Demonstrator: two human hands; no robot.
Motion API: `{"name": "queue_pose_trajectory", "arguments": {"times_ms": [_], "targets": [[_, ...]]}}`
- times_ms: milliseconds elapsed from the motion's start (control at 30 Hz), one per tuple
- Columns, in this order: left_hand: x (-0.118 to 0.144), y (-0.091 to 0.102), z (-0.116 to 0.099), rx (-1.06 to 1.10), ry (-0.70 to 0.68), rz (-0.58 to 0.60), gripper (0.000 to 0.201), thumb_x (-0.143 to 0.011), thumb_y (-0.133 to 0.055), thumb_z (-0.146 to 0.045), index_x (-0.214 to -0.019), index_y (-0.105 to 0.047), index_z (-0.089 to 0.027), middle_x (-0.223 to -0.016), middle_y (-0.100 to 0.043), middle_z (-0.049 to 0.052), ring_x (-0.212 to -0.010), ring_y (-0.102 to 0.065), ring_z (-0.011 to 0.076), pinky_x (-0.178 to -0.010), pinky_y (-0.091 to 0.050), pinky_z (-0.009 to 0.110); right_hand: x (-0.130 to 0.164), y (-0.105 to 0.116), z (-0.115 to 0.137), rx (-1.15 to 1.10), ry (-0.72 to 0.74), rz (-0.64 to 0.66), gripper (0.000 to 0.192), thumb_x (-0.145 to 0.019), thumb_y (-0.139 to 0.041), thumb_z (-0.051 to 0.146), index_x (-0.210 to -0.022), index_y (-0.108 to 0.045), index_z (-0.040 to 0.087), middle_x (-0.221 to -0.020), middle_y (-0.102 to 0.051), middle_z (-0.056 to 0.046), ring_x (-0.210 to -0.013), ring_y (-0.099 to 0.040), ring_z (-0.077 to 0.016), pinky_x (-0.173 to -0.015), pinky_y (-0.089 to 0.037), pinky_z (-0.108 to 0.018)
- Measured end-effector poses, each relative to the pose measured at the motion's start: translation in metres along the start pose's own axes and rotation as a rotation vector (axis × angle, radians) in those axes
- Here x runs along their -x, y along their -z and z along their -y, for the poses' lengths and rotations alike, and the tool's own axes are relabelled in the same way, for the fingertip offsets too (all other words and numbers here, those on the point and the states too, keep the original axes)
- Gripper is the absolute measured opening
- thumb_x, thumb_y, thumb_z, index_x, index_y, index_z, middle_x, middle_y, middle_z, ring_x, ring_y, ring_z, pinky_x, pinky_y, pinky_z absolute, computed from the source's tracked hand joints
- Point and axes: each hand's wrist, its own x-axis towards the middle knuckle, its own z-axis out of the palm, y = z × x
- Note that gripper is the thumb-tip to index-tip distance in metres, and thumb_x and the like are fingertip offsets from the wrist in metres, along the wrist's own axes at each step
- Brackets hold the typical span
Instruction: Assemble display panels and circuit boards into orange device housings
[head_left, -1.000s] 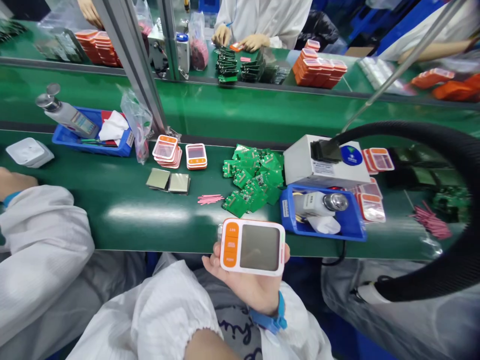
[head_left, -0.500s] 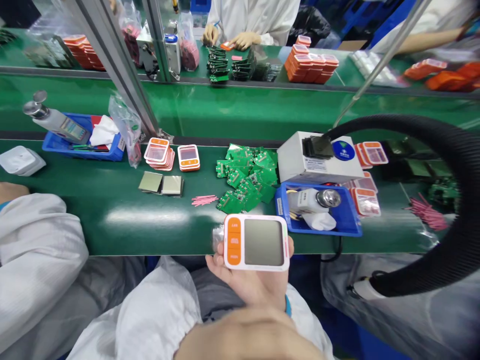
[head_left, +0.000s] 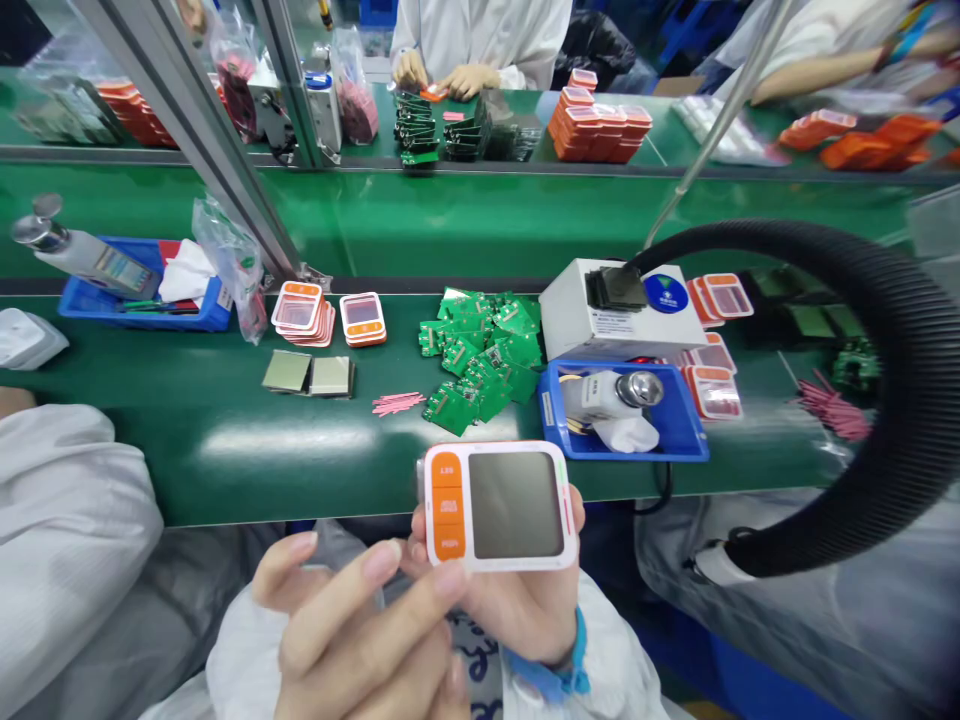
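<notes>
- Right hand (head_left: 517,605) was seen palm up below the table edge, clamped around a white and orange device panel (head_left: 500,505), with fingertips wrapped over its left and right sides
- Left hand (head_left: 360,625) was raised just left of the panel, fingers spread and loosely curled, nothing gripped; its longest fingertip was found touching or almost touching the panel's lower left corner, which of the two could not be told
- Panel was held face up, grey screen to the right and three orange buttons in a column on the left; it was held off the green table (head_left: 247,440), in front of its near edge
- Blue wrist strap (head_left: 555,670) was noted on the right wrist
- Pile of green circuit boards (head_left: 480,355) was recorded on the table beyond the panel, with pink strips (head_left: 397,402) just to its left
- Blue tray (head_left: 679,435) holding a metal-capped bottle (head_left: 611,392) was noted right of the boards, a white box (head_left: 592,330) behind it
- Black corrugated hose (head_left: 900,340) was seen arching over the right side
- Another person's hands (head_left: 442,75) were observed at the far bench
</notes>
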Motion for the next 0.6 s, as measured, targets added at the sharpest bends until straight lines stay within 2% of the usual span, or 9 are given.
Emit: {"name": "queue_pose_trajectory", "arguments": {"times_ms": [33,67,200,267,367,500,533,600], "targets": [[-0.003,0.002,-0.002,-0.070,-0.107,-0.027,0.015,-0.068,-0.057,-0.020,-0.068,-0.059,-0.034,-0.067,-0.069,-0.007,-0.086,-0.057,0.0242,-0.104,-0.025,0.052,0.000,0.000,0.000,0.038,0.004,-0.004,0.078,-0.068,-0.040,0.082,-0.115,-0.061,0.024,-0.116,-0.066,-0.011,-0.099,-0.065,-0.0303,-0.087,-0.050,-0.054],[-0.007,0.004,-0.003,-0.101,-0.150,-0.011,0.015,-0.066,-0.056,-0.017,-0.067,-0.057,-0.032,-0.069,-0.070,-0.007,-0.086,-0.058,0.0232,-0.104,-0.024,0.051,0.001,0.000,0.000,0.075,-0.002,-0.005,0.081,-0.068,-0.036,0.084,-0.117,-0.060,0.024,-0.116,-0.066,-0.011,-0.096,-0.066,-0.0297,-0.086,-0.051,-0.053],[-0.019,0.008,-0.009,-0.084,-0.133,0.053,0.014,-0.063,-0.055,-0.014,-0.065,-0.052,-0.027,-0.078,-0.074,-0.008,-0.091,-0.062,0.0234,-0.104,-0.025,0.049,0.000,0.000,-0.001,0.233,-0.012,0.034,0.094,-0.070,-0.012,0.088,-0.127,-0.051,0.025,-0.115,-0.067,-0.012,-0.093,-0.066,-0.0293,-0.092,-0.045,-0.057],[-0.021,0.007,-0.008,-0.065,-0.129,0.062,0.014,-0.062,-0.054,-0.013,-0.065,-0.050,-0.027,-0.081,-0.075,-0.008,-0.094,-0.063,0.0242,-0.105,-0.024,0.051,-0.001,0.001,-0.004,0.310,0.009,0.049,0.097,-0.070,-0.007,0.088,-0.130,-0.049,0.023,-0.110,-0.068,-0.012,-0.098,-0.064,-0.0305,-0.097,-0.041,-0.059],[-0.021,0.004,0.002,-0.036,-0.143,0.018,0.015,-0.063,-0.055,-0.014,-0.063,-0.046,-0.026,-0.085,-0.075,-0.009,-0.102,-0.060,0.0244,-0.107,-0.020,0.053,-0.003,0.000,-0.007,0.334,0.027,0.043,0.096,-0.070,-0.013,0.089,-0.127,-0.052,0.023,-0.105,-0.070,-0.012,-0.101,-0.064,-0.0311,-0.099,-0.038,-0.059],[-0.023,0.000,0.018,0.031,-0.312,-0.148,0.012,-0.070,-0.053,-0.019,-0.065,-0.045,-0.026,-0.095,-0.074,-0.008,-0.105,-0.058,0.0213,-0.110,-0.019,0.052,-0.006,-0.003,-0.009,0.144,0.069,0.094,0.076,-0.076,-0.025,0.082,-0.120,-0.059,0.030,-0.115,-0.068,-0.008,-0.096,-0.067,-0.0289,-0.094,-0.045,-0.058],[-0.023,0.001,0.019,0.028,-0.289,-0.139,0.013,-0.071,-0.053,-0.019,-0.066,-0.044,-0.026,-0.097,-0.074,-0.009,-0.106,-0.057,0.0210,-0.110,-0.020,0.052,-0.007,-0.003,-0.009,0.090,0.073,0.119,0.069,-0.078,-0.030,0.079,-0.120,-0.059,0.034,-0.119,-0.066,-0.006,-0.098,-0.067,-0.0283,-0.092,-0.047,-0.057],[-0.023,0.007,0.019,0.012,-0.144,-0.073,0.014,-0.073,-0.054,-0.019,-0.067,-0.043,-0.026,-0.097,-0.074,-0.009,-0.107,-0.056,0.0210,-0.109,-0.022,0.054,-0.011,-0.004,-0.010,0.012,0.054,0.148,0.056,-0.080,-0.037,0.073,-0.119,-0.059,0.039,-0.127,-0.061,-0.001,-0.104,-0.064,-0.0276,-0.088,-0.050,-0.055]]}}
